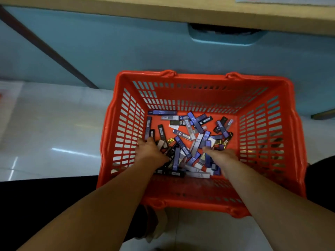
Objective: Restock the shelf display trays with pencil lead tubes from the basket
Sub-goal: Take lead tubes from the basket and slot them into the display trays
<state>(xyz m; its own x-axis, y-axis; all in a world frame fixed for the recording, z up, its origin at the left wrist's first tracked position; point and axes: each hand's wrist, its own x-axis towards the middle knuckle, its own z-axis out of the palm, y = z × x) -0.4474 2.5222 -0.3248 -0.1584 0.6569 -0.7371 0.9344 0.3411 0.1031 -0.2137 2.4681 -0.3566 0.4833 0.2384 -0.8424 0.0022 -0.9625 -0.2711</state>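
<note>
Basket: a red slotted plastic basket [199, 95] stands on the floor, filling the middle of the view, with its 2 handles folded down at the 12 o'clock rim.
Lead tubes: a loose pile of pencil lead tubes [198, 124] covers the basket's bottom; they are purple, black and clear, lie crossed at every angle, and are thickest from the middle toward 6 o'clock.
Left hand: the left hand [148, 148] is down in the basket at the 9 o'clock side of the pile, back upward, fingers bent down among the tubes. The fingertips are hidden, so I cannot tell whether it grips anything.
Right hand: the right hand [222, 154] is in the basket at the 4 o'clock side of the pile, resting on tubes. One digit reaches toward 10 o'clock and touches an upright purple tube [208, 143]. I cannot tell whether it holds anything.
Forearms: both bare forearms enter over the 6 o'clock rim.
Floor: glossy white tiles [54, 133] run out toward 9 o'clock.
Beyond the basket: a pale blue panel [108, 51] with a recessed grip [226, 36] at 12 o'clock, under a light wooden edge [163, 8].
</note>
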